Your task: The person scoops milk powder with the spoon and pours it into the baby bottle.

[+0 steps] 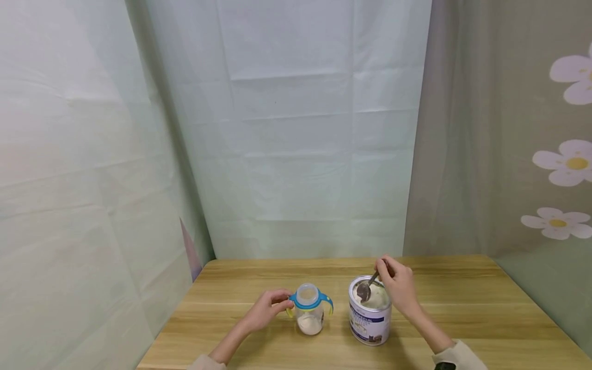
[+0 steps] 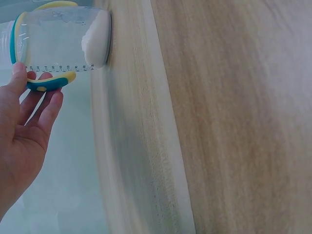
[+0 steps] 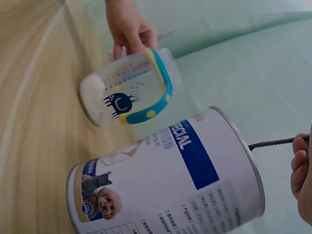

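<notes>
A clear baby bottle (image 1: 309,313) with a blue-and-yellow two-handled collar stands upright on the table, white powder heaped in its bottom. My left hand (image 1: 268,310) holds its left handle (image 2: 51,82) between thumb and fingers. To the right stands an open tin of milk powder (image 1: 370,324), its label showing a cat and a dog (image 3: 108,202). Above the tin, my right hand (image 1: 399,284) pinches the handle of a dark spoon (image 1: 364,292), whose bowl is at the pale powder inside the rim. In the right wrist view the tin's wall hides the spoon's bowl.
The wooden table (image 1: 222,288) runs back to a pale hanging curtain (image 1: 300,180). More cloth hangs on the left, and a flowered curtain (image 1: 481,180) on the right. Bottle and tin stand a small gap apart.
</notes>
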{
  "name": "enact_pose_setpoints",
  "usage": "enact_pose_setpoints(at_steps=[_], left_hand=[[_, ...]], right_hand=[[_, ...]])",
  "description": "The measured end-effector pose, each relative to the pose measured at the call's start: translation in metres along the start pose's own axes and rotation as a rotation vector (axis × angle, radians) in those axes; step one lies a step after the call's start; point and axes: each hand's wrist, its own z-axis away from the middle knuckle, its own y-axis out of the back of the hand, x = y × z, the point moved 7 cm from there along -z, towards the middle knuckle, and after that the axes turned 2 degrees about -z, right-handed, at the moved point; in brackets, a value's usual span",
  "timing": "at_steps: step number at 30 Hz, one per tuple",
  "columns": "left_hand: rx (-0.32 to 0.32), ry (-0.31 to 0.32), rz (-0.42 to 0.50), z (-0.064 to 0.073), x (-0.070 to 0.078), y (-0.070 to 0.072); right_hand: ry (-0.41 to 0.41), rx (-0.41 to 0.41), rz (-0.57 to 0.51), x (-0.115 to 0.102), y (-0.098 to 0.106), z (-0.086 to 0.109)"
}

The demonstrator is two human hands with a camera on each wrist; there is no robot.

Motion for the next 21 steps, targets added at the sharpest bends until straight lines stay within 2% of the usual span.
enact_pose_setpoints(at_steps=[5, 7, 9, 12, 17, 21], left_hand=[[0.001, 0.015, 0.006, 0.001, 0.001, 0.000], [0.003, 0.017, 0.007, 0.001, 0.001, 0.000], [0.004, 0.015, 0.004, 0.001, 0.002, 0.000], [0.002, 0.008, 0.002, 0.000, 0.002, 0.000], [-0.002, -0.007, 0.005, 0.000, 0.001, 0.000], [0.003, -0.016, 0.001, 0.000, 0.002, 0.001]], right_hand=[[0.169, -0.077, 0.003, -0.016, -0.012, 0.009], [0.209, -0.109, -0.008, -0.019, -0.016, 0.012], [0.213, -0.132, -0.011, -0.020, -0.020, 0.014], [0.124, -0.150, -0.042, -0.013, -0.023, 0.015], [-0.133, -0.163, -0.157, 0.007, -0.023, 0.015], [-0.298, -0.182, -0.253, 0.019, -0.020, 0.013]])
